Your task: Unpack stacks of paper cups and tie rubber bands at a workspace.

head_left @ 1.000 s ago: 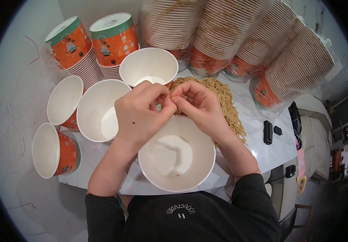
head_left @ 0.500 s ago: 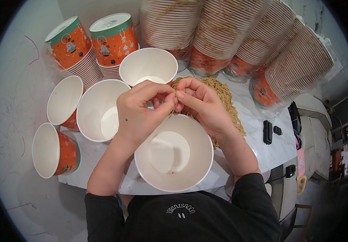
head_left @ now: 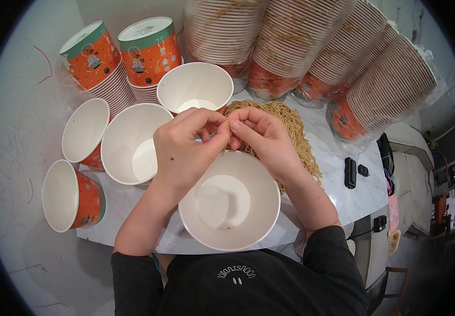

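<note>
My left hand (head_left: 188, 145) and my right hand (head_left: 265, 138) meet fingertip to fingertip, both pinched closed. Between them is a thin tan cord (head_left: 224, 152); a short bit of it dangles below the fingers. Most of its length is hidden by my hands. Right under them stands a large white-lined paper bucket (head_left: 261, 210), with a tiny red speck on its bottom. A tangled heap of tan cords (head_left: 298, 131) lies on the table behind and beside my right hand, which partly covers it.
Single orange paper buckets (head_left: 89, 203) stand at the left, one white-lined bucket (head_left: 196, 84) behind my hands. Upside-down stacks (head_left: 151, 58) rise at the back left. Tall plastic-wrapped bucket stacks (head_left: 390, 84) line the back right. Small black objects (head_left: 350, 173) lie on the marble-patterned table (head_left: 338, 152).
My hands stay pinched together over the bucket with only slight finger movement. The bucket below appears shifted a touch to the right.
</note>
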Demonstrator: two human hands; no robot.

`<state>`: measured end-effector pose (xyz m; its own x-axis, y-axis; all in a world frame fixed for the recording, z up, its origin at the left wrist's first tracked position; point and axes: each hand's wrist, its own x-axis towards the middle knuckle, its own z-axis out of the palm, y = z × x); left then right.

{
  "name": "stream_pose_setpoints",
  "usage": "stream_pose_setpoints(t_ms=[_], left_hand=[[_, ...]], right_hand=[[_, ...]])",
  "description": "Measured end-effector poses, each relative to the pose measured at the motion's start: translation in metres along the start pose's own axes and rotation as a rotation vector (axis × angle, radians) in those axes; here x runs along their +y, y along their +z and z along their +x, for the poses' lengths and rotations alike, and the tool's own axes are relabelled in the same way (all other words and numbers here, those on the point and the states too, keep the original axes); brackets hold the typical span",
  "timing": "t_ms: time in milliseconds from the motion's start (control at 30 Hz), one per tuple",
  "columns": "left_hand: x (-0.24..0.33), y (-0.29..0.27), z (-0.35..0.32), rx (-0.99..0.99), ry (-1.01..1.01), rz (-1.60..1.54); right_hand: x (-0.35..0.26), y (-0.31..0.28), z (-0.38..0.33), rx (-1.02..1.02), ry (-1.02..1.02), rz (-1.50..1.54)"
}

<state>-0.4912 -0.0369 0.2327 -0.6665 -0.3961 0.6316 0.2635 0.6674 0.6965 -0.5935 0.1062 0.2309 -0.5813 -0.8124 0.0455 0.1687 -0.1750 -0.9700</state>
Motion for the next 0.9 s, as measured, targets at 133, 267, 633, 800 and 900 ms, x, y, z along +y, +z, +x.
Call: stream_pose_setpoints(t_ms=[133, 267, 633, 800, 900], left_hand=[[-0.001, -0.001, 0.000, -0.026, -0.099, -0.058], [-0.003, -0.006, 0.005, -0.131, -0.291, -0.294], [0.002, -0.022, 0.010, -0.304, -0.349, -0.369], [-0.003, -0.022, 0.010, -0.304, -0.238, -0.218], [0.001, -0.021, 0.010, -0.314, -0.272, -0.261]], right_hand=[[-0.001, 0.002, -0.002, 0.029, -0.012, -0.029], [0.001, -0.002, 0.000, -0.013, -0.038, -0.033], [0.000, -0.005, 0.002, -0.055, 0.043, 0.015], [-0.002, -0.005, 0.001, -0.048, 0.067, 0.090], [-0.001, -0.004, 0.000, -0.025, 0.044, 0.063]])
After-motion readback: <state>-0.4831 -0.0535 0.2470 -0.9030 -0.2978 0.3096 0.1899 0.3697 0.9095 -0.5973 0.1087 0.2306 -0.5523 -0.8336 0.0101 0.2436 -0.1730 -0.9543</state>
